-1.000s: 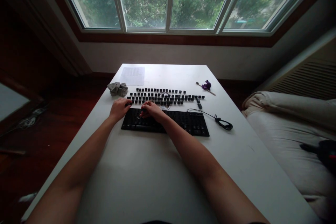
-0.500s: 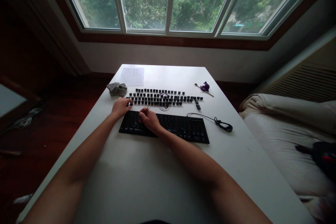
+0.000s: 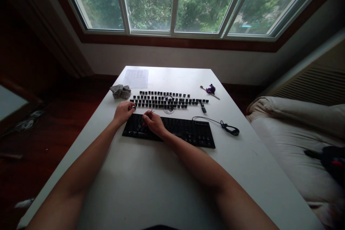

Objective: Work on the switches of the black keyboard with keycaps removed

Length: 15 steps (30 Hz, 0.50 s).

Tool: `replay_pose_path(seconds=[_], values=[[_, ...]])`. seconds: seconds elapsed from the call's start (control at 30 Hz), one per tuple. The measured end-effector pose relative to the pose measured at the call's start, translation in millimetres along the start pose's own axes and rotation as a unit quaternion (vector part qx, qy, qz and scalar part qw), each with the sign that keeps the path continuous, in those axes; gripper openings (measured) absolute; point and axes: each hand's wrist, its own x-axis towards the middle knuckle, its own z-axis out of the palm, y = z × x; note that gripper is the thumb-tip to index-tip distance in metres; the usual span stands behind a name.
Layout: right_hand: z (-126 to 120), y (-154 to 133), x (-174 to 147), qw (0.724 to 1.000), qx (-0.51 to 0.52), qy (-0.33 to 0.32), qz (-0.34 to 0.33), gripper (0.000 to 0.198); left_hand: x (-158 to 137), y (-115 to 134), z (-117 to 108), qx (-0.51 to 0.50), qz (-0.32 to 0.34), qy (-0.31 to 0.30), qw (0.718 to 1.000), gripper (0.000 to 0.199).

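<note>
A black keyboard (image 3: 175,125) lies crosswise on the white table. Beyond it, black keycaps (image 3: 161,102) stand in several rows. My left hand (image 3: 124,112) is at the left end of the nearest row, its fingertips pinched on a small black keycap (image 3: 133,106). Over the left part of the keyboard is my right hand (image 3: 153,122), closed around a thin wire keycap puller (image 3: 151,111) whose thin end sticks up past the fingers. The keys under the right hand are hidden.
A crumpled grey cloth (image 3: 120,91) and a sheet of paper (image 3: 136,78) lie at the far left. A brush with a purple cloth (image 3: 211,89) is at the far right. The coiled cable (image 3: 230,128) rests right of the keyboard. A sofa (image 3: 285,133) stands beyond the table's right edge.
My left hand has shifted very slightly at the end of the keycap row. My right hand and the keyboard stay as they were.
</note>
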Motion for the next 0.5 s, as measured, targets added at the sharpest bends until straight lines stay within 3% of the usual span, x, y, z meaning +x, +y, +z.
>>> replay_pose_path(seconds=[0.13, 0.33, 0.5], values=[[-1, 2, 1, 1.000, 0.002, -0.009, -0.013, 0.020, -15, 11, -5, -0.012, 0.007, -0.002, 1.000, 0.018], [-3, 3, 6, 0.998, 0.048, -0.022, -0.014, 0.025, -40, 23, -16, -0.033, 0.039, -0.070, 0.996, 0.018], [-9, 0, 12, 0.989, 0.130, -0.075, -0.013, 0.034, -55, 25, -18, -0.036, 0.043, -0.064, 0.996, 0.018]])
